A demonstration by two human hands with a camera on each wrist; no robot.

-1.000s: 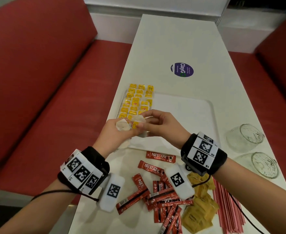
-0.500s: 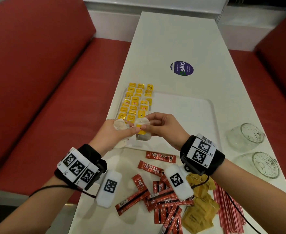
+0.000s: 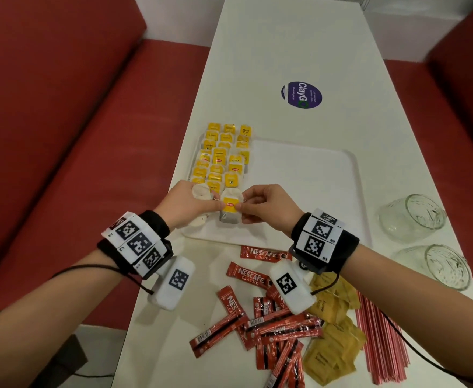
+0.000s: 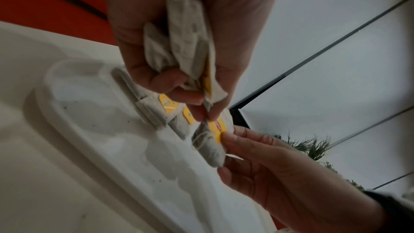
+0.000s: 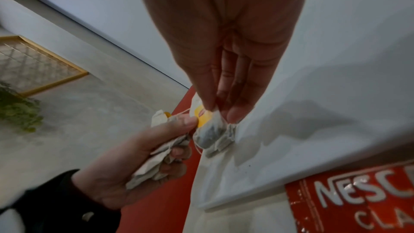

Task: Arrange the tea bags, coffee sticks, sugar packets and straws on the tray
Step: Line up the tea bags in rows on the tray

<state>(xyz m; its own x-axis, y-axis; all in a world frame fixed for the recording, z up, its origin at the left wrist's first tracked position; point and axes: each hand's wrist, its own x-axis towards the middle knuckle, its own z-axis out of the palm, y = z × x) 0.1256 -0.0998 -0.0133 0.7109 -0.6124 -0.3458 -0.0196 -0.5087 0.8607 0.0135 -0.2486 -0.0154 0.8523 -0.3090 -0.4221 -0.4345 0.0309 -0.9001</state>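
A: What is the right hand point(image 3: 260, 204) doing?
B: It is pinching a soft paper tea bag with a yellow tag point(image 3: 230, 206), lowering it onto the white plastic tray point(image 3: 308, 175), just below the rows.
A: And the left hand point(image 3: 186, 205)?
B: It is gripping spare tea bags point(image 3: 200, 191) and touching the tag. It should be laying it flat, lined up

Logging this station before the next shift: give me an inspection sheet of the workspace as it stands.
Surface: white table, purple sticker.
Job's things: white tray with rows of tea bags at its left; coffee sticks, sugar packets, straws off the tray.
Clutter: two glass cups.
Grippers: left hand grips spare bags; right hand pinches one tea bag.
Cables: black wrist cables.
Surroundings: red benches.
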